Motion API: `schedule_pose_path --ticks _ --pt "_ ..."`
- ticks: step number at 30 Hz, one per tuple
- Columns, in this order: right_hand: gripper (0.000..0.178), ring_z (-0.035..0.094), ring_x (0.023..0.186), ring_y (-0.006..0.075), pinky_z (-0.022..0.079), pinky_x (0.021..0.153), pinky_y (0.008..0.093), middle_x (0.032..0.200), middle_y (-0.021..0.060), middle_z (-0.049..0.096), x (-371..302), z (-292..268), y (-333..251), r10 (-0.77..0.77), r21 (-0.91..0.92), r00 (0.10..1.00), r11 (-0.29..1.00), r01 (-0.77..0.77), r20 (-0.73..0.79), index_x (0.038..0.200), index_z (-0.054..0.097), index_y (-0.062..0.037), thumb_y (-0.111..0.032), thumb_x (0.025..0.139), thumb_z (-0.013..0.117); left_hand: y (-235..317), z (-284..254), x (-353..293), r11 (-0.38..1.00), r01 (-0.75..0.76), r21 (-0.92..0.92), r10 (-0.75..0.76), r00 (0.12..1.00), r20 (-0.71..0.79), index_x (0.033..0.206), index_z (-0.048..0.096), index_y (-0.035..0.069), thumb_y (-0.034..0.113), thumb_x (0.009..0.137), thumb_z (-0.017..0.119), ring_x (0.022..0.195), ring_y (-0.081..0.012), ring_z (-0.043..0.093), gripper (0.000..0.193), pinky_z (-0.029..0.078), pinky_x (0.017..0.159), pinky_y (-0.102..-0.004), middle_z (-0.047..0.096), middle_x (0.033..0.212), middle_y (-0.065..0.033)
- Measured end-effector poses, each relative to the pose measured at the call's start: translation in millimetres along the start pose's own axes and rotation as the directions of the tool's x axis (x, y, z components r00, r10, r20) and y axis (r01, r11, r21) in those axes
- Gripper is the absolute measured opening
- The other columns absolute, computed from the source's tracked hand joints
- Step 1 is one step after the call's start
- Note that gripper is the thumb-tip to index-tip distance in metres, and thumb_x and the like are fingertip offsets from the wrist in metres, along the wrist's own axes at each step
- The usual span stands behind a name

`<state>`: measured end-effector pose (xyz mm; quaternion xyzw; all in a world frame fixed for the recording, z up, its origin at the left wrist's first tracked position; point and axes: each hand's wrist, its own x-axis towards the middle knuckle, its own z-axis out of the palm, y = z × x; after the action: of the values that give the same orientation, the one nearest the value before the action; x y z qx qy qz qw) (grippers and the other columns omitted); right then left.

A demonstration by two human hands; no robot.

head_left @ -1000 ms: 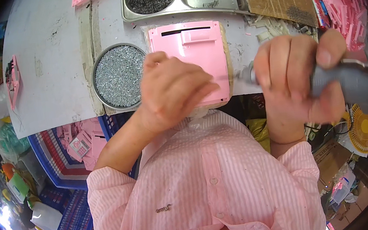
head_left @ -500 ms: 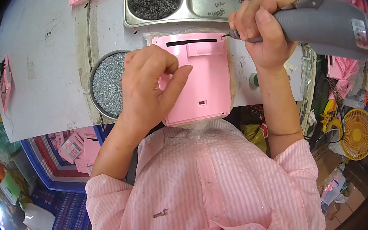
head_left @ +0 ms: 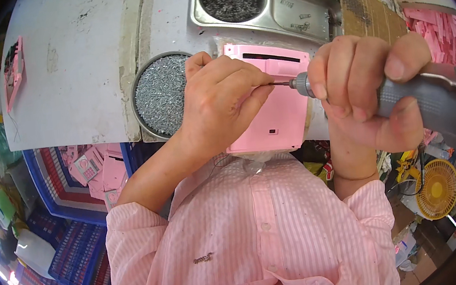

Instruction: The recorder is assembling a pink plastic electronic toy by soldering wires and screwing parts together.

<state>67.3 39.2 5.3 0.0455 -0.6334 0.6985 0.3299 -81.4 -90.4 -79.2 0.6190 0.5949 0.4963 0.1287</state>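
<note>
A pink plastic housing (head_left: pixel 277 122) with a long dark slot lies on the table edge in front of me. Over it, my left hand (head_left: pixel 222 100) pinches thumb and fingertips together at the tip of a screwdriver bit; whatever sits in the pinch is hidden. My right hand (head_left: pixel 366 88) grips a grey electric screwdriver (head_left: pixel 443 113), held almost level with its bit pointing left to the left fingertips. Beside the left hand stands a round metal bowl (head_left: pixel 138 116) full of small silvery screws (head_left: pixel 161 96).
Behind the housing is a metal compartment tray (head_left: pixel 197 9) holding dark small parts and a few springs. Cardboard (head_left: pixel 369 19) and piled pink parts (head_left: pixel 418 25) are at the far right. A blue crate (head_left: pixel 46 190) with pink parts sits below the table's left edge; a yellow fan (head_left: pixel 437 188) is lower right.
The screwdriver has come away from the housing's upper right corner, nearer to me. Its bit now meets my left fingertips, which have closed into a pinch. The whole view has shifted slightly.
</note>
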Motion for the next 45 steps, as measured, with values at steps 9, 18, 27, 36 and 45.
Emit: schedule_pose_path --ticks 9,18,27,36,45 --pt "0.026 0.044 0.059 0.0141 0.045 0.065 0.0346 0.066 0.0003 0.046 20.0 14.5 43.5 -0.032 0.002 0.995 0.999 0.032 -0.096 0.119 0.051 -0.0115 -0.027 0.098 0.052 -10.1 -55.5 -7.6 0.908 0.178 0.38 -0.18 0.983 -0.03 0.088 0.071 0.014 0.022 0.072 0.084 0.097 -0.0227 0.06 0.022 0.034 0.089 -0.0409 0.065 0.102 -0.001" --pt "0.009 0.041 0.055 0.0144 0.045 0.06 0.0366 0.063 0.003 0.044 29.6 9.2 87.3 0.016 -0.036 0.992 0.999 -0.02 -0.128 0.099 0.048 -0.0078 -0.014 0.094 0.053 -31.3 -66.8 -41.7 0.867 0.199 0.456 -0.271 0.958 0.097 0.083 0.07 0.012 0.02 0.082 0.076 0.093 -0.0234 0.057 0.01 0.034 0.089 -0.0438 0.061 0.088 0.0003" --pt "0.018 0.037 0.048 0.0101 0.033 0.046 0.0291 0.058 -0.0002 0.038 15.1 13.2 87.0 0.089 0.112 0.934 0.992 -0.053 -0.346 0.099 0.042 -0.0095 -0.014 0.096 0.059 -43.5 -68.7 -36.2 0.835 0.075 0.546 -0.143 0.986 0.083 0.07 0.066 0.015 0.039 0.082 0.072 0.079 -0.0246 0.061 0.027 0.042 0.075 -0.0531 0.062 0.073 -0.0021" --pt "0.034 0.046 0.05 0.0145 0.044 0.05 0.0317 0.059 0.0044 0.047 21.7 63.4 27.8 0.021 0.263 0.984 0.964 0.027 -0.175 0.102 0.044 -0.0075 -0.025 0.093 0.072 1.8 -51.5 -31.6 0.993 0.052 0.107 -0.055 0.998 0.025 0.093 0.071 0.016 0.016 0.081 0.078 0.092 -0.0156 0.063 0.014 0.035 0.087 -0.0413 0.07 0.095 0.0044" --pt "0.036 0.047 0.051 0.0152 0.044 0.052 0.0318 0.061 0.0034 0.047 8.7 66.9 18.8 -0.029 0.226 0.966 0.97 0.089 -0.257 0.103 0.045 -0.0072 -0.027 0.092 0.073 9.3 -49.0 -33.6 0.995 0.0 0.103 -0.004 0.999 0.037 0.092 0.072 0.014 0.015 0.08 0.078 0.088 -0.0175 0.064 0.014 0.037 0.088 -0.043 0.071 0.092 0.0025"
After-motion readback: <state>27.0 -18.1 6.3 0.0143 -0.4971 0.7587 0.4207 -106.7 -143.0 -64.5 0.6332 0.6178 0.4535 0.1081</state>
